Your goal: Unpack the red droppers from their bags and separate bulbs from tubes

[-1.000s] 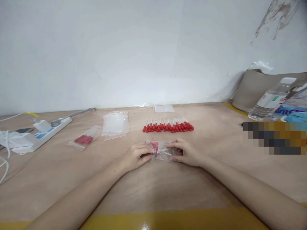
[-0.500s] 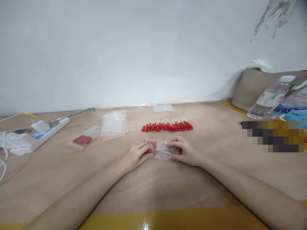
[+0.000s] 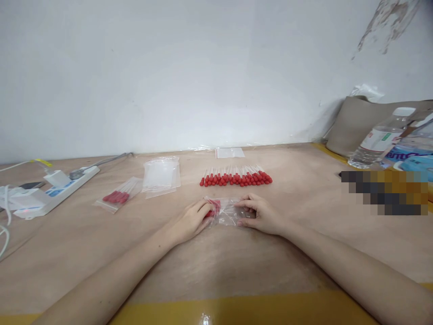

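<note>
Between my hands a clear zip bag (image 3: 228, 213) lies on the table, with red-tipped sticks showing at its left end. My left hand (image 3: 194, 220) is closed on that left end, its fingers at the red tips. At the other end, my right hand (image 3: 260, 214) grips the bag's edge between thumb and fingers. Just beyond the bag is a row of white sticks with red tips (image 3: 237, 179), lying side by side. To the left, a filled zip bag (image 3: 118, 195) holds several more red-tipped sticks.
A stack of clear bags (image 3: 161, 175) lies left of the row, and a single bag (image 3: 230, 153) lies near the wall. At the far left sits a power strip (image 3: 57, 192) with plugs and cables. A water bottle (image 3: 382, 139) stands at the right by a grey-brown container (image 3: 348, 124).
My left hand has shifted very slightly left at the bag's end. My right hand and the things around have stayed in place.
</note>
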A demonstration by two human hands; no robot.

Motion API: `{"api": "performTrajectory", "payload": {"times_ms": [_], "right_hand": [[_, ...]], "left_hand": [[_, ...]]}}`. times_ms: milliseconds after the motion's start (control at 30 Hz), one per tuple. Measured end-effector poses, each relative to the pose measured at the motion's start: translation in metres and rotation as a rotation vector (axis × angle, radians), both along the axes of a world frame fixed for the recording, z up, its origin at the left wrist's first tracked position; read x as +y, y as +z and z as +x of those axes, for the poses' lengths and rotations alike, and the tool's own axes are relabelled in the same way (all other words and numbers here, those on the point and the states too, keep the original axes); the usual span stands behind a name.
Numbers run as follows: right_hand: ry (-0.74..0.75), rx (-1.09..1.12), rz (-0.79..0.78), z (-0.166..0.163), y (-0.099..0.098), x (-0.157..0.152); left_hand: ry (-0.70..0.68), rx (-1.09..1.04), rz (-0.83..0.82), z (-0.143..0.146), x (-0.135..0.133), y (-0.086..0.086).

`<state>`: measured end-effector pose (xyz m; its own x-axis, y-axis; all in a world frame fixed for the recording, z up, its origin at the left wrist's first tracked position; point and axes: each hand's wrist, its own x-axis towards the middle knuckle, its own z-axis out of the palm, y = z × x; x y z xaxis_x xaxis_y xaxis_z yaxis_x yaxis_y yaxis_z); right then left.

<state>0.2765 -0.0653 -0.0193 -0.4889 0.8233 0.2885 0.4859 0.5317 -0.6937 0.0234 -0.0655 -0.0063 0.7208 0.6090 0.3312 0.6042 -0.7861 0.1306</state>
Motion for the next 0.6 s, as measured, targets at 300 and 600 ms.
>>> {"api": "performTrajectory", "payload": {"times_ms": [300, 600], "right_hand": [[-0.001, -0.001, 0.006, 0.000, 0.002, -0.001], [0.008, -0.002, 0.003, 0.001, 0.001, 0.000]], "left_hand": [[-0.034, -0.171, -0.067, -0.006, 0.001, 0.006], [-0.043, -0.132, -0.180, -0.010, -0.004, 0.010]]}}
